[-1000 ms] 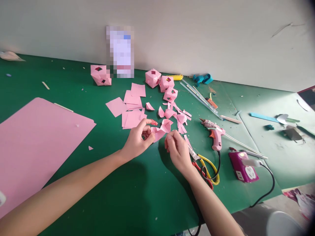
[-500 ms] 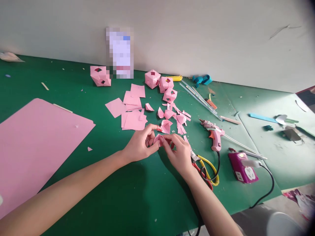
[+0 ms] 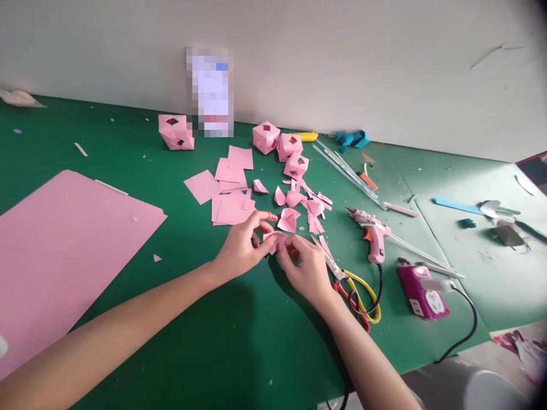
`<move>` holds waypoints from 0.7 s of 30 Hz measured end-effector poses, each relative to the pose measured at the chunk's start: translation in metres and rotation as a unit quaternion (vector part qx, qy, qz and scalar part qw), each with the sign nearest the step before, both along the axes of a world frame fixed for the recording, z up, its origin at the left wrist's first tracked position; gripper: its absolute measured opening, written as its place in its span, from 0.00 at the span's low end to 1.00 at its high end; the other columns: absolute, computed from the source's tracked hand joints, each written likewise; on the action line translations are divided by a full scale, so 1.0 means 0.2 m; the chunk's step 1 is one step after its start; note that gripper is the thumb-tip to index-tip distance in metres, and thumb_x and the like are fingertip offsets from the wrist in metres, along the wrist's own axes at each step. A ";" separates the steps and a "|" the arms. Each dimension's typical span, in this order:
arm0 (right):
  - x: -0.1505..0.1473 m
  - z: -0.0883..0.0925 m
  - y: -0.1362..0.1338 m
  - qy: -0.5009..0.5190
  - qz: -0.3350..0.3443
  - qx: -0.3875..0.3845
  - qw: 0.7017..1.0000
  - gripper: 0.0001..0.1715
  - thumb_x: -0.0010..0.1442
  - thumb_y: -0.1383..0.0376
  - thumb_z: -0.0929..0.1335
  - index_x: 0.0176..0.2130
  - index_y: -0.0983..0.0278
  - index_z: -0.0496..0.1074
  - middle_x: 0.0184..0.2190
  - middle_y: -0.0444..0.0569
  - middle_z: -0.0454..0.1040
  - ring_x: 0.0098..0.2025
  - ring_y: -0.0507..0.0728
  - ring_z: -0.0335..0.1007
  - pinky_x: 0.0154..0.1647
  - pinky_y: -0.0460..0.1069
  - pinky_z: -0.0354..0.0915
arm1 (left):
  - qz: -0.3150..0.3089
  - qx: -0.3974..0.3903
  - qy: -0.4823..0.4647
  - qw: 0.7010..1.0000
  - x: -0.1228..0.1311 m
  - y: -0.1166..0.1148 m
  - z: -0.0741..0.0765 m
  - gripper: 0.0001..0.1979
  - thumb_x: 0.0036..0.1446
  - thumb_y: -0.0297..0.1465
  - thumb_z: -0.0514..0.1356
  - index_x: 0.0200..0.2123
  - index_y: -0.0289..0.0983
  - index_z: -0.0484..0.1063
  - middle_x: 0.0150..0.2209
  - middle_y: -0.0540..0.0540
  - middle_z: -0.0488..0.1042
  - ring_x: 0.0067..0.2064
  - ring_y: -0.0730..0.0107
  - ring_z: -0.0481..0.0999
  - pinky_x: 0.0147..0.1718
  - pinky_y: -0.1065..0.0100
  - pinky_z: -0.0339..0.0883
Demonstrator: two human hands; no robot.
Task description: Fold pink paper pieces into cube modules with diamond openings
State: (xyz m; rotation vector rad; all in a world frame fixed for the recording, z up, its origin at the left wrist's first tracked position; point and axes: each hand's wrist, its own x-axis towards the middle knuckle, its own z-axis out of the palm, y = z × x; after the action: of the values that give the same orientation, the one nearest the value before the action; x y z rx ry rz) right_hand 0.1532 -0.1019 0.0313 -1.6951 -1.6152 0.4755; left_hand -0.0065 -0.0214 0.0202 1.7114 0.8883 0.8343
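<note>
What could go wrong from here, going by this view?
Scissor cut: the scissors lie close beside the right hand, so a sideways slip might nick it.
Snag: the glue gun's black cord runs by the scissor handles; lifting either could drag the other.
Crease: the small pink piece, between both hands' fingertips, might buckle.

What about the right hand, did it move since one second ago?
Yes. Against the scissors, which lie in place, the right hand has moved left, uncovering more of them, and now touches the pink paper piece in the left hand.
</note>
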 end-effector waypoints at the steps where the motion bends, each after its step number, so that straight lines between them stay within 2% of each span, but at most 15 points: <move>1: 0.00 0.00 0.00 0.015 0.004 -0.011 1.000 0.14 0.68 0.62 0.66 0.30 0.61 0.67 0.23 0.40 0.68 0.24 0.50 0.61 0.27 0.45 0.58 | -0.003 -0.005 -0.002 1.000 0.00 0.00 0.00 0.15 0.63 0.35 0.64 0.52 0.38 0.70 0.36 0.49 0.80 0.32 0.73 0.78 0.29 0.72 0.71; 5: 0.00 0.02 0.00 0.078 0.003 -0.055 0.995 0.17 0.70 0.58 0.66 0.30 0.61 0.68 0.24 0.41 0.69 0.25 0.50 0.61 0.27 0.46 0.57 | -0.001 -0.037 -0.025 0.999 0.00 0.00 -0.01 0.16 0.64 0.38 0.65 0.51 0.39 0.69 0.37 0.48 0.81 0.33 0.70 0.80 0.30 0.70 0.73; 11: 0.01 0.02 0.01 0.124 -0.011 -0.112 0.986 0.19 0.70 0.53 0.66 0.32 0.62 0.72 0.23 0.41 0.71 0.24 0.51 0.62 0.27 0.47 0.58 | 0.012 -0.050 -0.017 0.999 0.00 0.01 -0.02 0.16 0.63 0.37 0.65 0.51 0.40 0.68 0.37 0.48 0.81 0.34 0.69 0.81 0.32 0.69 0.75; 15: 0.01 0.01 0.02 0.117 -0.020 -0.105 0.987 0.18 0.69 0.53 0.66 0.32 0.62 0.72 0.23 0.41 0.70 0.24 0.51 0.61 0.27 0.47 0.57 | -0.009 -0.060 -0.008 0.998 0.00 0.02 -0.02 0.16 0.63 0.39 0.65 0.51 0.40 0.69 0.38 0.48 0.82 0.35 0.68 0.82 0.33 0.68 0.75; 21: 0.00 0.01 0.01 0.100 -0.019 -0.092 0.991 0.19 0.70 0.53 0.66 0.32 0.62 0.72 0.24 0.42 0.74 0.24 0.52 0.64 0.27 0.47 0.60 | 0.010 -0.058 -0.017 0.998 0.00 0.01 -0.02 0.16 0.63 0.37 0.66 0.50 0.40 0.68 0.37 0.47 0.82 0.37 0.67 0.83 0.34 0.68 0.75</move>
State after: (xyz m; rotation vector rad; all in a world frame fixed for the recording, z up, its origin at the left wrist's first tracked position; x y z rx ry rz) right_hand 0.1536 -0.0990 0.0331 -1.7463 -1.4281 0.7709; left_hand -0.0062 -0.0191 0.0171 1.5850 0.9150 0.8068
